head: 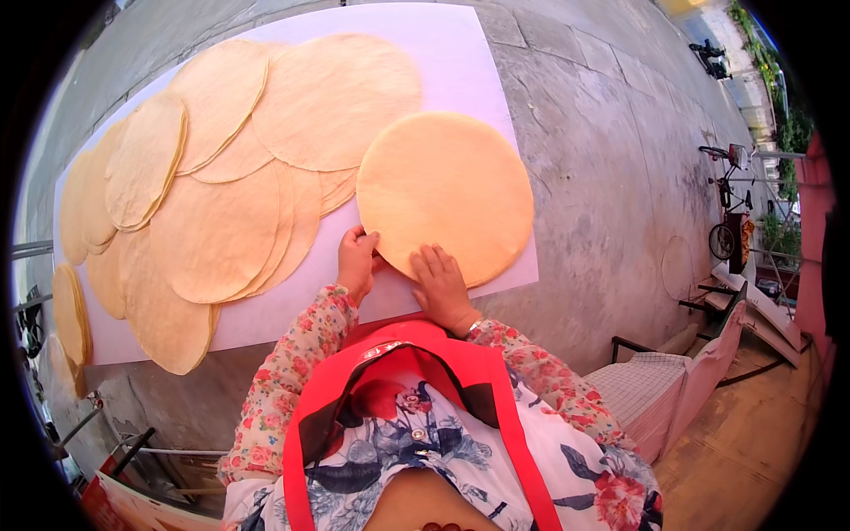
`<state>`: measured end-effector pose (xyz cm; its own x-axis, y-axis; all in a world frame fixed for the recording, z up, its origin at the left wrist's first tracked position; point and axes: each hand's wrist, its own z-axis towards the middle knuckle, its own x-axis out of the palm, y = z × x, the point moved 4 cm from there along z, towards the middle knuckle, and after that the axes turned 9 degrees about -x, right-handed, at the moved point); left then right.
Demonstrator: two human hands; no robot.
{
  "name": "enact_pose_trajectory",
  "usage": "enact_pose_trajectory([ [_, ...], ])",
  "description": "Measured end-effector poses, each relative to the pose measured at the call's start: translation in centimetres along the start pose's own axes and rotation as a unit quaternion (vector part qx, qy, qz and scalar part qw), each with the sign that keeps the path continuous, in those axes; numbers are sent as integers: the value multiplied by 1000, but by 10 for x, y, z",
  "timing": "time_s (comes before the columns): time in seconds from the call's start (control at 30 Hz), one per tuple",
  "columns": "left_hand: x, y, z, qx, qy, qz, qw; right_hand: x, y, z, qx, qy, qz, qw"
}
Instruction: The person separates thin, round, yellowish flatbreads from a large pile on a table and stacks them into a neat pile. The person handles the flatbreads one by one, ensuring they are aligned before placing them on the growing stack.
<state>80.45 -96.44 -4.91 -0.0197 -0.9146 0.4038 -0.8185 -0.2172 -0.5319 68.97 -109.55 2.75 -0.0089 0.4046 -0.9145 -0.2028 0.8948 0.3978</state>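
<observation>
A neat stack of round, thin, yellowish flatbreads (446, 192) lies at the right end of a white board (458, 40). My left hand (358, 260) pinches the stack's near left edge between thumb and fingers. My right hand (439, 279) rests on its near edge, palm down, fingers extended and holding nothing. Left of the stack, several loose piles of the same flatbreads (216, 232) overlap across the board. One more pile (70, 315) sits at the board's far left edge. Floral sleeves cover both forearms.
Grey concrete ground (584, 166) surrounds the board. A bicycle (727, 199) stands at the right, near leaning panels (757, 312) and a stack of pale, grid-patterned sheets (637, 391). A metal frame (143, 451) and a red-and-white panel (146, 498) are at lower left.
</observation>
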Motion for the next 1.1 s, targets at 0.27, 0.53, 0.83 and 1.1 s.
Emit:
enact_pose_trajectory([
  [0.27, 7, 17, -32, -62, 21, 11, 998, 9, -23, -20, -21, -35, -52, 998],
  [0.53, -1, 28, -28, -57, -9, -10, 998, 5, -38, -53, -57, 0, -4, 998],
  [0.83, 2, 8, -14, -51, -11, -112, 992, -28, -53, -45, -44, -60, 163, 984],
  [1.1, 31, -63, 16, 32, 45, -42, 998, -33, -66, -47, -64, -56, 229, 970],
])
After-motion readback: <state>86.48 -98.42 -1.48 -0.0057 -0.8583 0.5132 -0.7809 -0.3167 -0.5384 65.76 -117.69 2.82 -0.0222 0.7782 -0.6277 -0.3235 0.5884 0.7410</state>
